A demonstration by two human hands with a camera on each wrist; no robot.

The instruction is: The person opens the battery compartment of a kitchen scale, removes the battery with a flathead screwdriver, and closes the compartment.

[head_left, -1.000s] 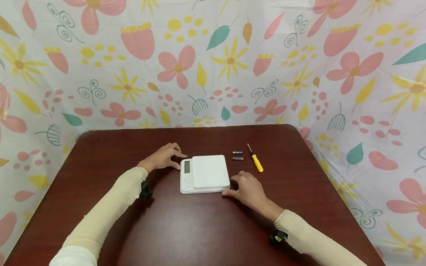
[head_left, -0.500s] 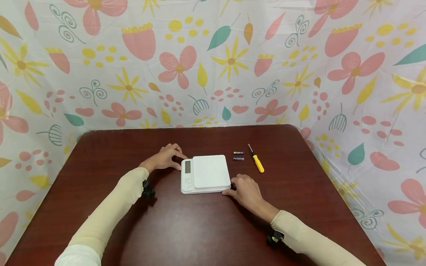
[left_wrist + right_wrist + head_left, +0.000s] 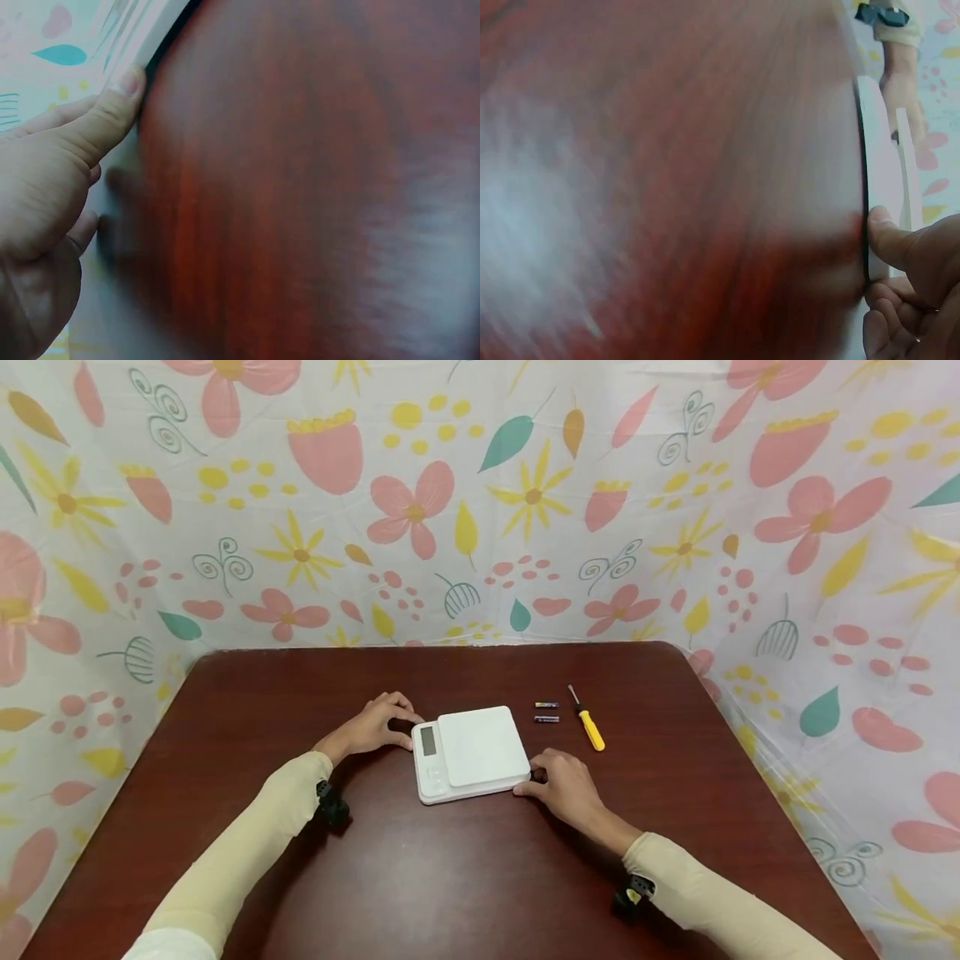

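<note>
A white digital kitchen scale [image 3: 486,745] with a square platform and a small grey display [image 3: 428,741] lies on the dark wooden table, slightly turned. My left hand [image 3: 375,724] grips its far left corner; in the left wrist view the thumb [image 3: 124,86] presses the scale's side edge [image 3: 161,34]. At the near right corner my right hand [image 3: 567,787] holds the scale, thumb on the front side and fingers bent by the right side. The right wrist view has that thumb [image 3: 885,229] against the white side wall [image 3: 876,161]. The scale's underside is hidden.
Two small batteries, one farther back [image 3: 547,704] and one nearer [image 3: 547,719], lie right of the scale. Beside them is a screwdriver [image 3: 591,730] with a yellow handle. A flowered curtain [image 3: 465,510] hangs behind the table [image 3: 420,885].
The scale has turned a little counterclockwise between my two hands, its near left corner swinging toward me. The view has shifted slightly. Batteries and screwdriver stay in place on the table.
</note>
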